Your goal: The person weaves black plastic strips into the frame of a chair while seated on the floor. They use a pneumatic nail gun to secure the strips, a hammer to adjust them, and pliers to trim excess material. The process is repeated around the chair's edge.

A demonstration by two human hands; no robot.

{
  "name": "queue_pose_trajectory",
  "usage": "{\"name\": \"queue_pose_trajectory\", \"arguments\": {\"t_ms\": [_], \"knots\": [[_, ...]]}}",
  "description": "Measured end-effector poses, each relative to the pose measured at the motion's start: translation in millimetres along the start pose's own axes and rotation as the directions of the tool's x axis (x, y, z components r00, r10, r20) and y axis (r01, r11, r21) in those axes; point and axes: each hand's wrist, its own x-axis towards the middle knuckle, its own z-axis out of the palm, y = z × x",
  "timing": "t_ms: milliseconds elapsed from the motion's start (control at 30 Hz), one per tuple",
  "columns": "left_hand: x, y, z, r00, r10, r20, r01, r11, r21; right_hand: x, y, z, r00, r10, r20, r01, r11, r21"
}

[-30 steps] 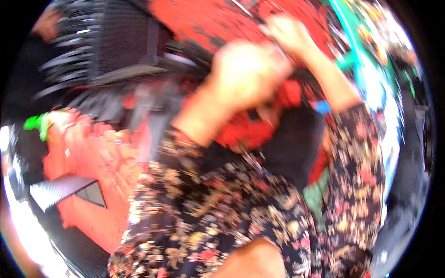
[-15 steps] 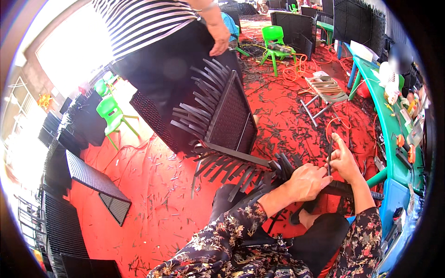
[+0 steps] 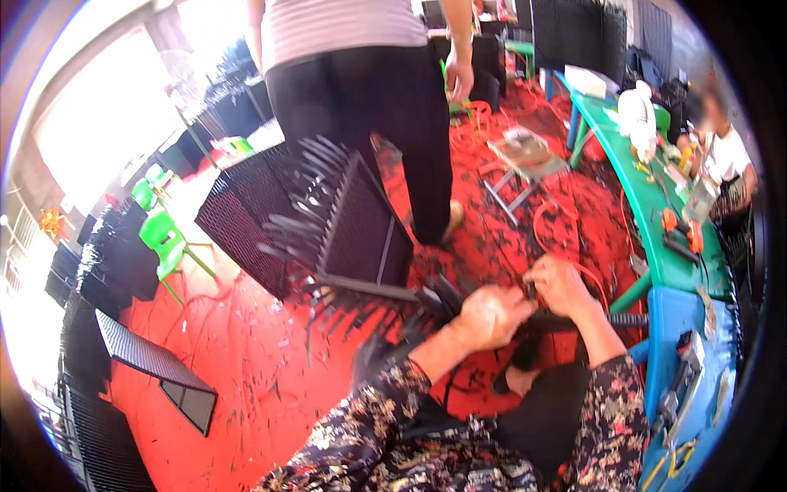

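Count, head view:
- hands of wearer: 2, left hand (image 3: 489, 316), right hand (image 3: 561, 283), both on dark woven frame (image 3: 361, 238)
- other persons: 2, one standing (image 3: 369, 90), one seated (image 3: 725, 160) at far edge of green table (image 3: 656, 221)
- green plastic chairs: 2 clear (image 3: 168, 242) (image 3: 145, 194)
- loose woven panels near left floor edge: 1 (image 3: 156, 369)

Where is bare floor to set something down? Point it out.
Freest: the red floor between the woven frame, the green chair and the leaning black panel. Crowded: around both hands, near the standing person's legs, and along the green table.
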Motion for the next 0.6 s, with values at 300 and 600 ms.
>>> {"name": "queue_pose_trajectory", "arguments": {"t_ms": [300,600], "knots": [[2.7,-1.6,4.2,0.999,-0.001,-0.051,-0.002,0.998,-0.063,0.8,-13.2,-15.5,0.996,0.090,-0.020,-0.091,0.996,-0.013],[5.5,-11.3,19.5,0.997,0.032,-0.063,-0.034,0.999,-0.032,9.7,14.5,4.1,0.985,0.163,-0.058,-0.147,0.965,0.215]]}}
